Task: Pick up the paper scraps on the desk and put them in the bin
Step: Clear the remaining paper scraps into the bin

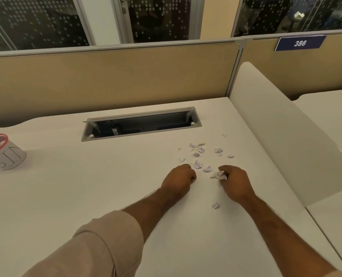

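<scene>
Several small crumpled paper scraps (198,150) lie scattered on the white desk (86,196), right of its middle. My right hand (235,182) grips a wad of scraps (220,175) in its curled fingers at the near edge of the pile. My left hand (179,179) rests on the desk just left of the pile with its fingers curled under; whether it holds a scrap is hidden. One stray scrap (215,205) lies nearer to me, beside my right forearm. The bin (3,151), a white cylinder marked "BIN" with a red rim, stands at the desk's far left.
An open cable tray slot (142,123) is cut into the desk behind the scraps. A tan partition (110,76) runs along the back. A white curved divider (282,124) walls off the right side. A blue "386" sign (300,43) hangs on the partition.
</scene>
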The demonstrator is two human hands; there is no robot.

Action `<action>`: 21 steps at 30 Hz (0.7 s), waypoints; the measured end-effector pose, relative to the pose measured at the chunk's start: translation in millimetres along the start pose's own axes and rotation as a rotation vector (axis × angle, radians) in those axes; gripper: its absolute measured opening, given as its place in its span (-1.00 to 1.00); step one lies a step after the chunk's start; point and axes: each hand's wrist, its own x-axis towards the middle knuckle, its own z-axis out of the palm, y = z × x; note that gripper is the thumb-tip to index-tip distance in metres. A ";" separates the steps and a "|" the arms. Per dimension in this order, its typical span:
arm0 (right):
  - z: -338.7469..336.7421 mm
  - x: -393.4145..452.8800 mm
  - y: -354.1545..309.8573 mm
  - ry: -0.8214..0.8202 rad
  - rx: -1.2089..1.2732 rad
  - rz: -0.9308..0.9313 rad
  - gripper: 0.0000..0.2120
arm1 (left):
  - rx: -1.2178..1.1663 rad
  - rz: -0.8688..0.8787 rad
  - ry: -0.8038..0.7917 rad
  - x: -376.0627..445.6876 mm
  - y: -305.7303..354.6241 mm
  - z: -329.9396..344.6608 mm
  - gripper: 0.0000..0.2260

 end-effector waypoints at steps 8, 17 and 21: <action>1.7 21.6 -14.9 -0.212 -0.114 0.001 -0.55 | -0.124 -0.138 0.106 2.1 -10.2 -8.3 -0.80; 19.3 29.8 -35.4 -0.111 -0.161 -0.009 -0.47 | -0.196 -0.142 0.143 26.6 2.6 -16.7 -0.87; 26.6 26.3 -36.0 -0.079 -0.280 -0.092 -0.73 | -0.164 -0.070 0.083 36.2 6.5 -15.3 -0.68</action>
